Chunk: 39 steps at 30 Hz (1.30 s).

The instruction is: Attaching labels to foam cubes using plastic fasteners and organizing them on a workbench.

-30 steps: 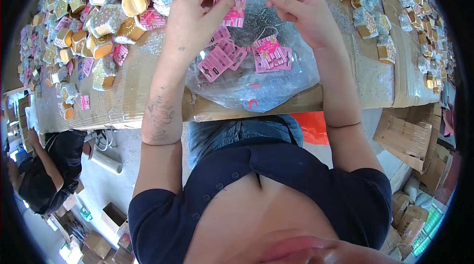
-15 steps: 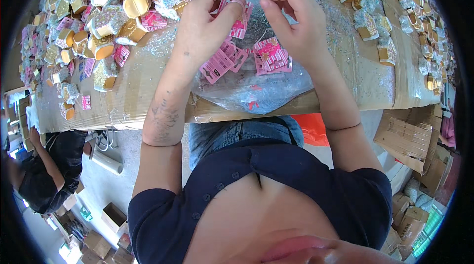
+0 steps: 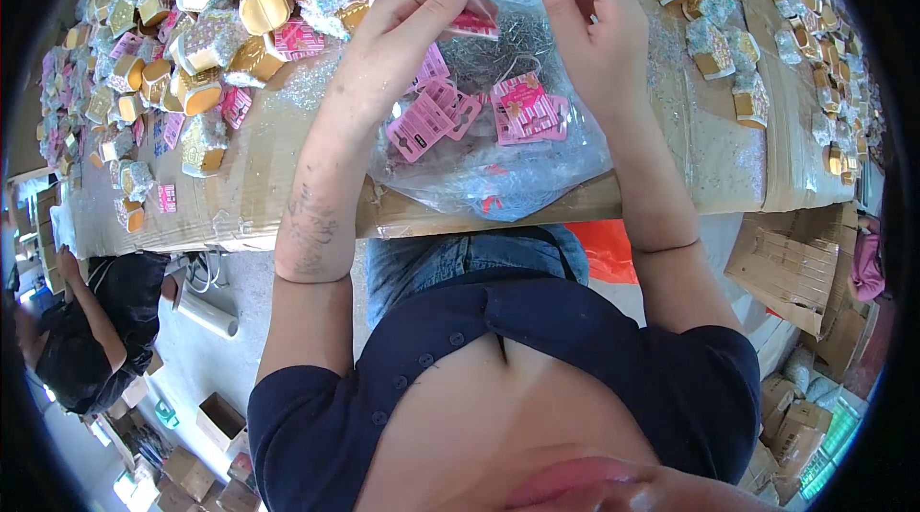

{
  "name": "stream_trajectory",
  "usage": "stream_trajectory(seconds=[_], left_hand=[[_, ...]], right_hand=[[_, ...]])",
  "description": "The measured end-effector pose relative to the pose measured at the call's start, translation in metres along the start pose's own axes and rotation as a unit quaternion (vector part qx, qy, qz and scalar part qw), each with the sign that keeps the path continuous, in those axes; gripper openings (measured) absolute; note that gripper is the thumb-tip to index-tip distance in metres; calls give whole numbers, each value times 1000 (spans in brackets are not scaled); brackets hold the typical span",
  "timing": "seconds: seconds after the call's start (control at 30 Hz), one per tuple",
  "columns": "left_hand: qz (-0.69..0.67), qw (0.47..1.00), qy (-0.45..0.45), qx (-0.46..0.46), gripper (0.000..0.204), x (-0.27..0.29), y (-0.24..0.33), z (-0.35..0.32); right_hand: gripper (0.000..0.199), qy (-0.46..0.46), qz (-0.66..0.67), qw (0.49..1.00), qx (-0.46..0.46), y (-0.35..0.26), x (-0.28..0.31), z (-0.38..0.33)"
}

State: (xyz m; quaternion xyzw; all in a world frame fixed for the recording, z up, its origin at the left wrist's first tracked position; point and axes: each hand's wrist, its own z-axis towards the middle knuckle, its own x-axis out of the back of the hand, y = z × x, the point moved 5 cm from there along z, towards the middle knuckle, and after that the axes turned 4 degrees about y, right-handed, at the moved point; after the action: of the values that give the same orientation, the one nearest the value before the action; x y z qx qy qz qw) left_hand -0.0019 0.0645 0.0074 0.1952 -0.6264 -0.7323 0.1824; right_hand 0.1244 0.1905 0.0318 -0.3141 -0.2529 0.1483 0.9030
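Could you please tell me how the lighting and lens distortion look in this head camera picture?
Head view: bright daylight, with glare on the clear plastic bag; fisheye bends the table edge and blackens the corners; left hand and right hand look sharp, the small gold boxes near the rim softer.

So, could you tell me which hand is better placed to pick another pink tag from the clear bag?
The right hand, probably: its fingers look free and it hovers over the loose pink tags in the clear bag, while the left hand already pinches a tag.
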Motion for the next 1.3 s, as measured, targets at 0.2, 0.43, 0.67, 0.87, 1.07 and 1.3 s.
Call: stream_trajectory(seconds=[0.2,0.43,0.67,0.87,1.07,1.3], left_hand=[[-1,999,-47,15,51,-7,-1,1],[-32,997,-57,43,63,-9,-6,-1],[-111,982,-84,125,56,-17,-6,-8],[-114,985,-110,74,46,-12,-1,-6],[-42,996,-63,-49,35,-13,13,-9],[-52,993,-54,-87,24,-23,16,-14]], right_hand=[[11,-44,20,999,-22,-1,-3,-2],[13,-127,169,973,-98,7,-11,-3],[14,-203,369,890,-174,6,-16,-6],[13,-149,420,870,-209,10,-9,-7],[7,-41,312,949,-35,1,9,-1],[11,-7,37,968,249,-31,9,-6]])
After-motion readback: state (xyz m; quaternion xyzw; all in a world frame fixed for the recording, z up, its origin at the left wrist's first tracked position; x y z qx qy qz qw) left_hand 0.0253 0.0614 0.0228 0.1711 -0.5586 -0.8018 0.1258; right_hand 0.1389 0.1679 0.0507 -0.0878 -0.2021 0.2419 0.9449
